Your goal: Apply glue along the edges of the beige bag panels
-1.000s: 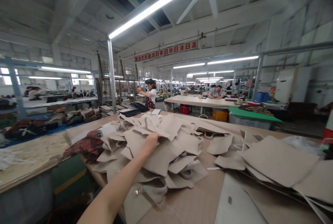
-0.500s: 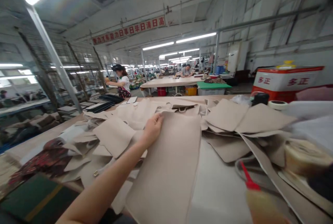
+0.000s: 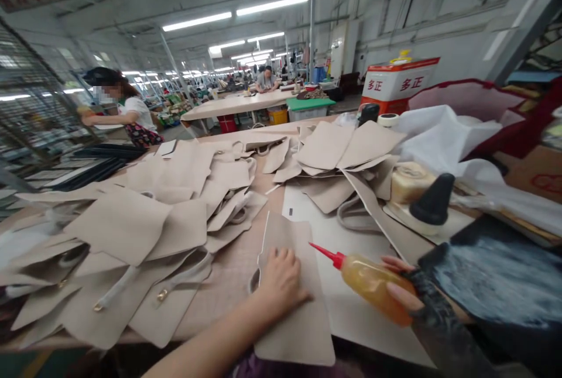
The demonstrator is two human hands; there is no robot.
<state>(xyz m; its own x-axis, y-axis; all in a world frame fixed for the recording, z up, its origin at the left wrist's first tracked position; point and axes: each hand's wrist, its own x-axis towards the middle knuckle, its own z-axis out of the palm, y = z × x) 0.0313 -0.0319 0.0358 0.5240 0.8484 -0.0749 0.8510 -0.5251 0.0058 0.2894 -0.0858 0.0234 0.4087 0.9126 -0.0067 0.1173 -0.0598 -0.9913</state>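
Observation:
My left hand (image 3: 281,275) lies flat, fingers together, on a beige leather-like panel (image 3: 295,313) at the table's near edge. My right hand (image 3: 401,287), with a dark sleeve on the wrist, grips an amber glue bottle (image 3: 373,285) whose red nozzle (image 3: 327,254) points left, just above the panel's right side. Under the panel's right edge lies a pale work board (image 3: 346,308). A large heap of beige cut pieces (image 3: 144,220) with straps and metal clasps covers the table to the left.
More beige pieces (image 3: 346,147) are stacked at centre back. To the right stand a black cone-shaped object (image 3: 432,199) on a white base, a yellowish roll (image 3: 408,182), white fabric (image 3: 443,135) and a red-and-white box (image 3: 397,82). A co-worker (image 3: 120,112) stands at left rear.
My left hand has drawn one beige panel from the pile toward me and laid it flat at the near edge. My right hand with the glue bottle has come into view. The view has swung right and down.

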